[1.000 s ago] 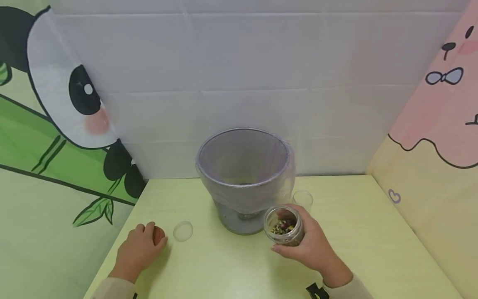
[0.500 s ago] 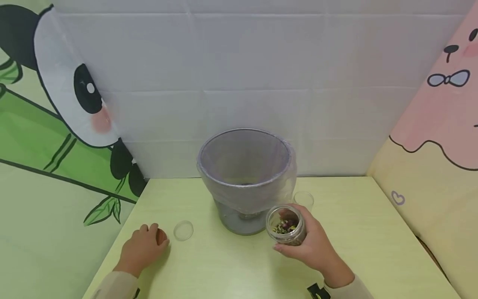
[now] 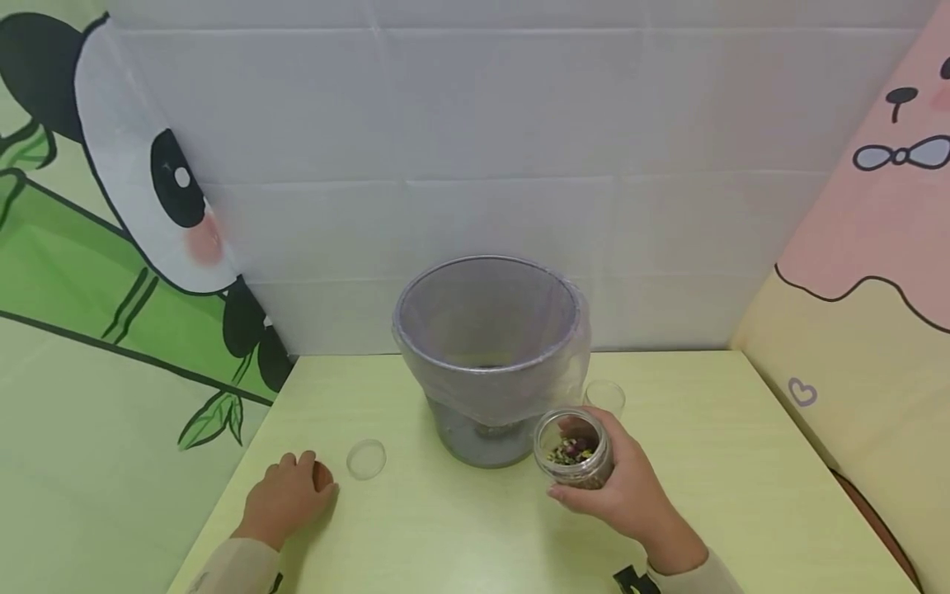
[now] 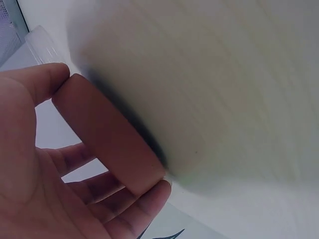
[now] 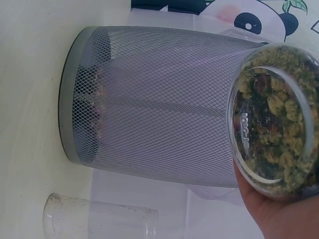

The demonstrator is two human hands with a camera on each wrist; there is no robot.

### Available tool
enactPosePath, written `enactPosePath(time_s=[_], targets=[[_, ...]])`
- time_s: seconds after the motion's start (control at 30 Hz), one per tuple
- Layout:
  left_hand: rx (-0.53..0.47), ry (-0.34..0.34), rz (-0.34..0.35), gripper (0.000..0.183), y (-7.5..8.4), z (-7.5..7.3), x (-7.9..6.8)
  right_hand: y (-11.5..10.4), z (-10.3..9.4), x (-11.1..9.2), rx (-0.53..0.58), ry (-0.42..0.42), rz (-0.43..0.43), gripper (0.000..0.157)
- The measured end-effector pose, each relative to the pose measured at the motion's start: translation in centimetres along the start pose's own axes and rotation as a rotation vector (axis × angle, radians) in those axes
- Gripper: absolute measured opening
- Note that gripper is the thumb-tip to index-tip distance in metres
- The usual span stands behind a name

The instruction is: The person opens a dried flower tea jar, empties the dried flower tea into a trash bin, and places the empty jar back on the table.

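Note:
My left hand (image 3: 288, 500) grips a thick, reddish-brown round lid (image 4: 109, 137) by its edge at the left of the table. In the left wrist view the thumb is at one end of the lid and fingertips are at the other, with its lower side close over the tabletop. The right hand (image 3: 627, 487) holds a clear, uncovered jar (image 3: 596, 472), tilted with its mouth toward me, in front of the bin. Dried flowers (image 3: 571, 451) fill part of it, and the right wrist view shows them packed against its base.
A grey mesh bin (image 3: 475, 450) with a clear liner bag (image 3: 475, 392) over its rim stands mid-table. Behind the right hand is a clear cup (image 5: 102, 216) with specks inside. Another clear round piece (image 3: 366, 478) sits between the left hand and bin. Printed walls enclose the table.
Both hands have shifted very slightly to the right, still holding the lid and the jar. The bin and the clear pieces stay put as the head view turns a little.

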State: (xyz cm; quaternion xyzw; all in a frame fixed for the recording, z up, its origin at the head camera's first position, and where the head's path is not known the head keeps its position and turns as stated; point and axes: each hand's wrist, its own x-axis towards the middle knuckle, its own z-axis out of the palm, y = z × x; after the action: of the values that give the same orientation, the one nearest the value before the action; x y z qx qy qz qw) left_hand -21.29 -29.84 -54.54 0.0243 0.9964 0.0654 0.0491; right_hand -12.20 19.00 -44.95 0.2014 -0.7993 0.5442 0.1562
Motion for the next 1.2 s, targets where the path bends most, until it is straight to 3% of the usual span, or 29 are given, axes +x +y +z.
enactPosePath(time_s=[0.47, 0.7, 0.93, 1.2], targets=[[0.018, 0.015, 0.014, 0.067, -0.1, 0.8, 0.3, 0.3, -0.3, -0.2, 0.039, 0.015, -0.023, 0.09], [0.028, 0.012, 0.003, 0.067, 0.4, 0.6, 0.1, 0.1, -0.3, -0.4, 0.04, 0.017, -0.006, 0.088], [-0.011, -0.036, -0.072, 0.061, 1.1, 0.0, -0.1, 0.0, -0.3, -0.3, 0.04, 0.021, 0.004, 0.087], [0.003, -0.01, -0.048, 0.063, 1.2, -0.8, -0.6, 0.0, -0.3, -0.4, 0.037, 0.012, 0.012, 0.086]])
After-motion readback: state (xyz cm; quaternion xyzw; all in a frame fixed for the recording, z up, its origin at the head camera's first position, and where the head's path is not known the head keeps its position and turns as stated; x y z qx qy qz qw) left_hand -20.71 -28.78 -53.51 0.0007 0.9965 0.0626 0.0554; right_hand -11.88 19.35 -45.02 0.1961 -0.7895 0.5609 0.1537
